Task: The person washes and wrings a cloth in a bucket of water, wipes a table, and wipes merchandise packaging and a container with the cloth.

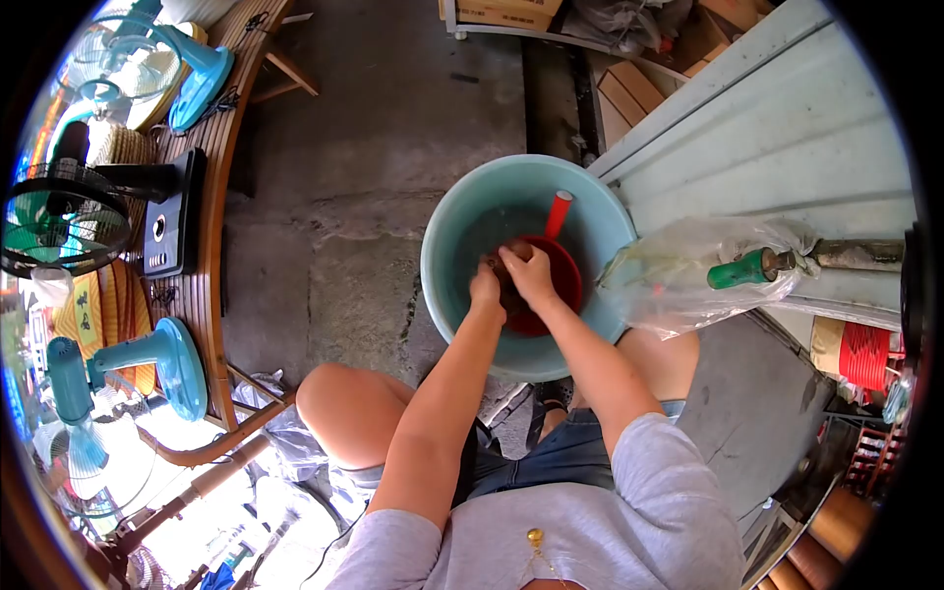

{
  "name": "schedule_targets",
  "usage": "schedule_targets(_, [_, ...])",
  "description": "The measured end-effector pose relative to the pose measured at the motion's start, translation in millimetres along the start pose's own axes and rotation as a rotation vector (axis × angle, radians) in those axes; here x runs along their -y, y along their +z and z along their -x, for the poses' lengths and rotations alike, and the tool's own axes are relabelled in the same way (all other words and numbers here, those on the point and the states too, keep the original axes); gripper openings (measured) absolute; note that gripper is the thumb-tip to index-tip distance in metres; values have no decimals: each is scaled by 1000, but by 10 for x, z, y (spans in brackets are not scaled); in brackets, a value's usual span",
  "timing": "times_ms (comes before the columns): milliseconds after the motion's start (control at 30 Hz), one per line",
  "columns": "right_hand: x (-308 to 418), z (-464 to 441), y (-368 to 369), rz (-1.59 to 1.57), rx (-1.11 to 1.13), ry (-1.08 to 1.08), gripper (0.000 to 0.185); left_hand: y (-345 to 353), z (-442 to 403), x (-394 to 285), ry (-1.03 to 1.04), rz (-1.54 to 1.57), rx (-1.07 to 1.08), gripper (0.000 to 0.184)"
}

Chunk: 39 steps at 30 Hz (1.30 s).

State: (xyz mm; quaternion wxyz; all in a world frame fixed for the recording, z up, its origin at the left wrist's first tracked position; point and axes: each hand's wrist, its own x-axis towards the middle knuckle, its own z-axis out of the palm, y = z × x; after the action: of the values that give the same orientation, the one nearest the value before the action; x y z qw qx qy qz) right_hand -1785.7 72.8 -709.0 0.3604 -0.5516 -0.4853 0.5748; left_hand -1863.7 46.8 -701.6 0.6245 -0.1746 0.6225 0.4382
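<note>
A large light-blue plastic tub (449,192) stands on the floor between my knees. Over its middle, my left hand (488,283) and my right hand (531,277) are close together, fingers curled round a dark brown, roundish thing (508,285). Its kind I cannot make out, since the fingers cover much of it. Inside the tub, under and beside my right hand, lies a red plastic dipper (565,267), its handle leaning on the tub's far wall.
To the tub's right, a tap with a green handle (737,271) and a clear plastic bag (678,265) hang beside a pale metal panel (777,138). Several fans stand on a slatted wooden bench (218,197) at the left. Cardboard boxes (629,93) are at the back.
</note>
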Motion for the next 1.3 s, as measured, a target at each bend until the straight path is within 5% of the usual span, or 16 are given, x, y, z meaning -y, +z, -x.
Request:
schedule_targets(100, [-308,-173,-257,391,111,79,36,-103,-130,169,304,-202,-40,41])
schedule_targets(167, [-776,-319,-502,808,167,268,41,-153,-19,106,289,-255,-18,41])
schedule_targets(300, [-1261,-292,-428,644,-90,259,49,-147,137,-13,315,-86,31,56])
schedule_targets(367, [-1322,-216,-127,822,376,-156,49,-146,158,-57,269,-29,10,59])
schedule_targets(400, [-1192,-186,-33,740,419,52,41,-148,151,-55,293,-17,25,59])
schedule_targets(533, [-1259,-421,-211,741,230,273,45,-187,43,-19,375,-56,40,58])
schedule_targets(667, [-1280,-291,-1,673,404,238,48,-148,-16,6,350,51,123,57])
schedule_targets(700, [-1501,-329,-65,651,602,43,46,-147,-33,2,338,77,152,57])
schedule_targets(767, [-1344,-366,-160,876,443,379,43,-150,71,-37,280,-10,153,61])
schedule_targets(867, [-1355,-298,-192,586,73,558,38,-164,29,16,300,-27,32,52])
schedule_targets(933, [-1063,-219,-137,588,129,479,36,-131,109,-30,2,74,70,61])
schedule_targets(1033, [-38,104,-171,826,306,40,26,-163,160,-59,-343,148,316,66])
schedule_targets(1133, [580,575,-404,766,323,-411,20,-104,321,-113,-290,285,412,64])
schedule_targets(1300, [1377,1091,-617,671,456,-509,13,-247,223,146,-419,327,443,45])
